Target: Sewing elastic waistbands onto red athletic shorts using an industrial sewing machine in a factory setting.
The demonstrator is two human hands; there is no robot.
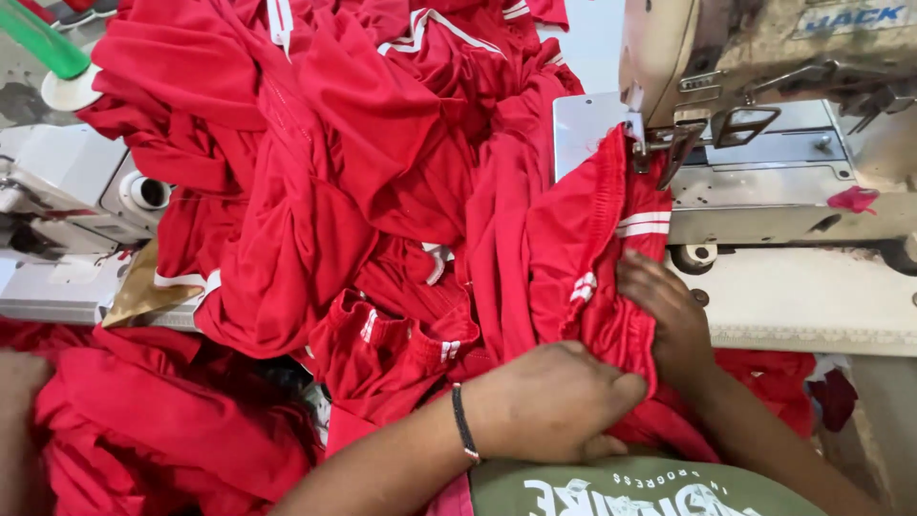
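Now, garment: the red knit garment with white side stripes (611, 258) runs as a long strip from lower centre of the frame up to the upper right, its top end tucked under the presser foot (680, 143).
Long axis: nearly upright in the frame, leaning a little to the right toward the needle; I read the feed direction as away from me, up the frame.
Left hand: my left hand (554, 401) sits at lower centre, fingers curled and bunched on the lower end of the garment, gripping a fold of the red cloth; a dark band circles the wrist.
Right hand: my right hand (669, 306) lies just right of that, fingers spread flat and pressing the striped edge against the table (812, 296).
Nearer hand: the right one is closer to the presser foot, straight below it; the left trails behind at the garment's tail.
Machine: the beige industrial sewing machine (764, 57) fills the upper right of the frame, its bed just right of the cloth.
Pile: a heaped mass of red garments with white trim (315, 172) covers the centre and upper left, touching the strip I hold on its left side.
Second machine: a white sewing machine (67, 191) at the left edge, partly buried by the pile.
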